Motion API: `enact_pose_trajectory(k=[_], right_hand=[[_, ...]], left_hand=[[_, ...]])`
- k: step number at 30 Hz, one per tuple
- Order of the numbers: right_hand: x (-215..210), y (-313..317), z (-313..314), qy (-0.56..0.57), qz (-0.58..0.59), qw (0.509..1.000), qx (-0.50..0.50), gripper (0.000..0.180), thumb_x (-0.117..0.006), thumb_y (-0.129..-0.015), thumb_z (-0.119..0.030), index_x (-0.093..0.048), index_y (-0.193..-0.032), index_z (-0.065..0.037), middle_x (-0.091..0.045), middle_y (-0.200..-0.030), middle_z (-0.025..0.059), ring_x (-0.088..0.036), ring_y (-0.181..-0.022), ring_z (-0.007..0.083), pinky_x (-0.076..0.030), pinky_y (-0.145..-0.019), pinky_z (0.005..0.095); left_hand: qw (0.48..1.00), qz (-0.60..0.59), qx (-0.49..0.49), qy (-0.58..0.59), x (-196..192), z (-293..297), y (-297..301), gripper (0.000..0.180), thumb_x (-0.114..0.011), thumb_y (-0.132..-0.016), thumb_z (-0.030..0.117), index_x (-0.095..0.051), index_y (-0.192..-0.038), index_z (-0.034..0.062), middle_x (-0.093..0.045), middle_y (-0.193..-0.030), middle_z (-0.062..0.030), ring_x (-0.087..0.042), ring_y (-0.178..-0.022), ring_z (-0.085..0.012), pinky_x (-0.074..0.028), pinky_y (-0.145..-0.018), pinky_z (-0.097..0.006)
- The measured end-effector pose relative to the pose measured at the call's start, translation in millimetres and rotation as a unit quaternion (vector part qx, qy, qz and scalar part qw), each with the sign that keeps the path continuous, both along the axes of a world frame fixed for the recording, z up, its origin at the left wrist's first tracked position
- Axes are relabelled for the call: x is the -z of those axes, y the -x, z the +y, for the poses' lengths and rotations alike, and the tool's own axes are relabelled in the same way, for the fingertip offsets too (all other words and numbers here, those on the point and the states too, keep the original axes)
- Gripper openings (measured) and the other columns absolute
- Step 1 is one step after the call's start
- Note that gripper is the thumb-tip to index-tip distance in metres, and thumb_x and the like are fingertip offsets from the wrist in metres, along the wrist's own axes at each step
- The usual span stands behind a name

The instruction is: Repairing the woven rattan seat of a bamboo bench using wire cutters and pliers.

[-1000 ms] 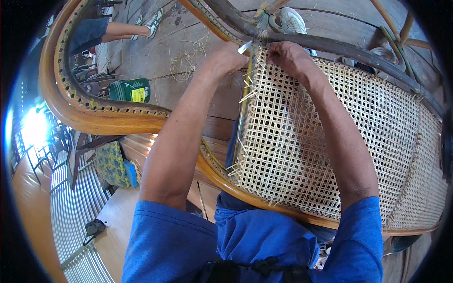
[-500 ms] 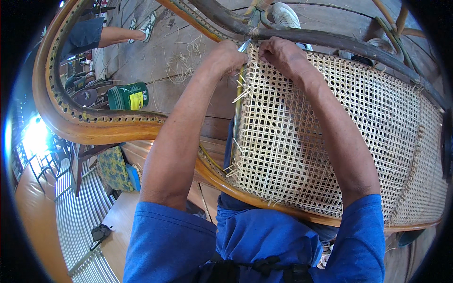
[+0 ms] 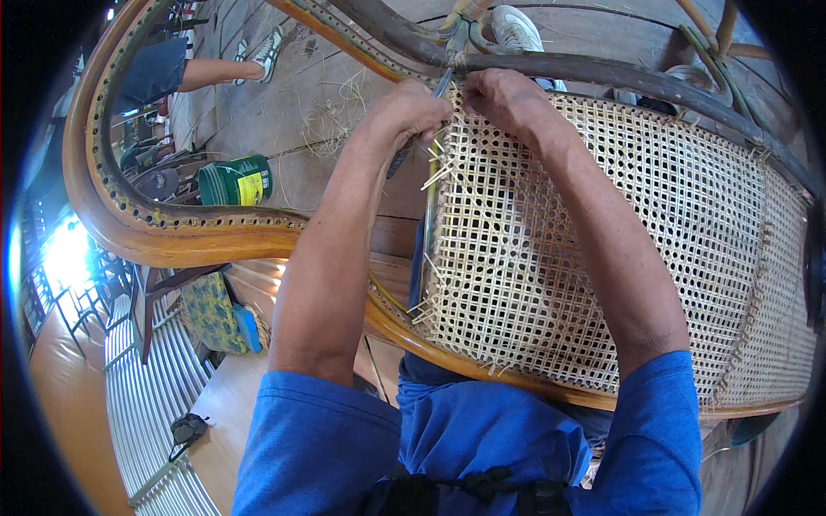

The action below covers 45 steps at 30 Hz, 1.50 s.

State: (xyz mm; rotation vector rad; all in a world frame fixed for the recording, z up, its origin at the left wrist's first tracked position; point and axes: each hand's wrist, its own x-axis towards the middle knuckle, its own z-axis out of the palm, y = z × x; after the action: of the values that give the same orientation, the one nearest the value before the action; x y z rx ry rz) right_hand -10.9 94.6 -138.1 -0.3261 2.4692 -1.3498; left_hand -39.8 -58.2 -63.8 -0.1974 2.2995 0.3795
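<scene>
A woven cane panel [image 3: 516, 224] stretches across a wooden chair frame [image 3: 172, 241] in front of me. Loose strand ends [image 3: 437, 176] poke out along the panel's left edge. At the panel's far left corner, my left hand [image 3: 413, 110] is closed around a slim metal tool [image 3: 444, 83]. Its pointed grey tip shows above the fingers and a dark part below the hand; the exact kind is unclear. Just right of it, my right hand [image 3: 503, 96] rests on the corner of the cane with fingers pinched together. Whatever lies between those fingertips is hidden.
A dark curved rail [image 3: 585, 64] runs along the panel's far side. Beyond the frame, a green bucket [image 3: 234, 181] lies on the plank floor near cane scraps [image 3: 335, 112]. Another person's leg [image 3: 219, 73] shows at upper left. A slatted metal surface [image 3: 151, 413] is at lower left.
My left hand has tilted, so the tool stands more upright and its dark lower part now shows. My right hand has shifted slightly left and down at the corner.
</scene>
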Motion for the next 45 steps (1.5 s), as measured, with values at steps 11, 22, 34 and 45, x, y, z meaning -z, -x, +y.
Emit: enact_pose_trajectory(k=[11,22,34,45], right_hand=[[4,-3,16,0.234,-0.153,0.953,0.120,0.011,-0.060,-0.083,-0.012,-0.062,-0.084,-0.002,-0.055,-0.062,0.0014,-0.049,-0.054,0.0080,-0.041,-0.051,0.0258],[-13,3,-2,-0.087,-0.051,0.993,0.055,0.022,-0.068,-0.076,-0.021,-0.062,-0.088,-0.003,-0.063,-0.080,0.0152,-0.060,-0.075,0.0237,-0.045,-0.068,0.0349],[7,-16,8,0.161,-0.007,0.981,0.109,0.010,-0.058,-0.083,-0.005,-0.060,-0.092,-0.001,-0.060,-0.079,0.0050,-0.053,-0.073,0.0098,-0.044,-0.070,0.0257],[-5,-9,-14,0.131,0.049,0.989,-0.040,0.017,-0.060,-0.080,-0.001,-0.063,-0.096,-0.006,-0.062,-0.089,0.0088,-0.061,-0.084,0.0221,-0.048,-0.078,0.0311]], left_hand=[[0.970,0.026,-0.146,-0.190,2,-28,-31,0.019,-0.056,-0.079,0.018,-0.053,-0.065,0.0060,-0.049,-0.058,0.0002,-0.042,-0.048,-0.0085,-0.032,-0.045,-0.024],[0.963,0.091,-0.145,-0.208,-3,-17,-47,0.020,-0.056,-0.080,0.020,-0.055,-0.072,0.0020,-0.048,-0.060,0.0006,-0.043,-0.053,-0.0086,-0.035,-0.049,-0.026],[0.929,0.113,-0.234,-0.264,7,-24,-70,0.015,-0.052,-0.084,0.016,-0.057,-0.076,0.0044,-0.048,-0.062,0.0042,-0.041,-0.051,-0.0038,-0.034,-0.046,-0.019],[0.927,0.161,-0.207,-0.269,1,-18,-55,0.015,-0.056,-0.086,0.017,-0.059,-0.086,0.0027,-0.048,-0.065,0.0047,-0.042,-0.054,-0.0041,-0.035,-0.049,-0.019]])
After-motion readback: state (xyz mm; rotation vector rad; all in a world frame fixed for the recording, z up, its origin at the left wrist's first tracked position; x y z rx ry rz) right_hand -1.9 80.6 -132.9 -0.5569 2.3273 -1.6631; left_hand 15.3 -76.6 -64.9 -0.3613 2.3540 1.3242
